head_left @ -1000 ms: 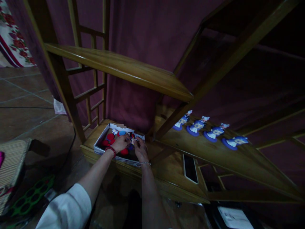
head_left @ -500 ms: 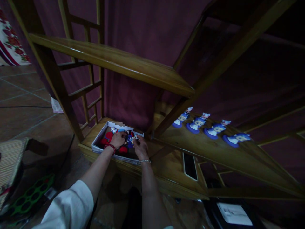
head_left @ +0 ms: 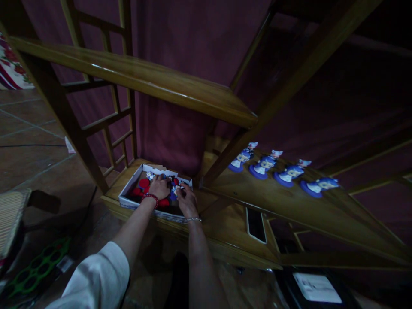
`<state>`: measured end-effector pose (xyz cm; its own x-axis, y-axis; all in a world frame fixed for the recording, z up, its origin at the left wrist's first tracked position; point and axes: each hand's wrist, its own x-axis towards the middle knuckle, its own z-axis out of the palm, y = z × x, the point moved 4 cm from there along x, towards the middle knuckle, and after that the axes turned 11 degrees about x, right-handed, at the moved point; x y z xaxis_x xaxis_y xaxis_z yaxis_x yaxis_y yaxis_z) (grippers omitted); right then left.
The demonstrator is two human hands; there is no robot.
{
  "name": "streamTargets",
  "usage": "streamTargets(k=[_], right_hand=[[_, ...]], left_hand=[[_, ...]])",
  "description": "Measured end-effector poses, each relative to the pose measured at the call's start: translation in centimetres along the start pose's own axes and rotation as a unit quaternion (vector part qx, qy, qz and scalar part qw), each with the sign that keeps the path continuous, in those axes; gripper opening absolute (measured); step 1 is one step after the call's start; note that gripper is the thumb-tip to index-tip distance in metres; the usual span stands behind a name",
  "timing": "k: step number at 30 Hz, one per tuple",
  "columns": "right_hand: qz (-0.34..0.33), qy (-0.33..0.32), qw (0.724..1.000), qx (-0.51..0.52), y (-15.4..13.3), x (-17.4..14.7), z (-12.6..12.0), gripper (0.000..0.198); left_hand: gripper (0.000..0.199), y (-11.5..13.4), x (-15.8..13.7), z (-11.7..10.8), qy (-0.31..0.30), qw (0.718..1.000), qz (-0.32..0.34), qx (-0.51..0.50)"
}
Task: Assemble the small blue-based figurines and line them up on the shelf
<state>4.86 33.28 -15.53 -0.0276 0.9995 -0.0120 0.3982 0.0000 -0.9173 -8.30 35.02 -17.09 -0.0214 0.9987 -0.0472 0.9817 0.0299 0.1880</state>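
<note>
The person's left hand, wearing a red beaded bracelet, is resting among the pieces inside a shallow, rectangular white cardboard box; its fingers are bending downward, and whether they are pinching anything cannot be told. The right hand, with a thin silver-coloured bracelet at the wrist, is leaning in over the box's right side, its thumb and fingers curving close about a small white-and-blue figurine; whether they are gripping it or only touching it is too dim to tell. That figurine is lying inside the box, between the two hands. Rounded red pieces are lying left of the left hand. The box is sitting on a brown, glossy wooden shelf unit; farther right, a white-edged, dark-screened phone is lying flat, and four blue-and-white figurines on round blue bases are standing in a row on a higher board.
</note>
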Motion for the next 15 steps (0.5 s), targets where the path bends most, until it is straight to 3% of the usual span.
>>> streamTargets(k=[9, 15], right_hand=[[-0.004, 0.007, 1.0, -0.013, -0.4, -0.4, -0.1, 0.033], [-0.01, 0.008, 1.0, -0.012, -0.4, -0.3, 0.0, 0.029]], left_hand=[[0.045, -0.4, 0.6, 1.5, -0.029, 0.999, 0.018, 0.033], [0.046, -1.0, -0.1, 1.2, -0.049, 0.995, -0.089, -0.011]])
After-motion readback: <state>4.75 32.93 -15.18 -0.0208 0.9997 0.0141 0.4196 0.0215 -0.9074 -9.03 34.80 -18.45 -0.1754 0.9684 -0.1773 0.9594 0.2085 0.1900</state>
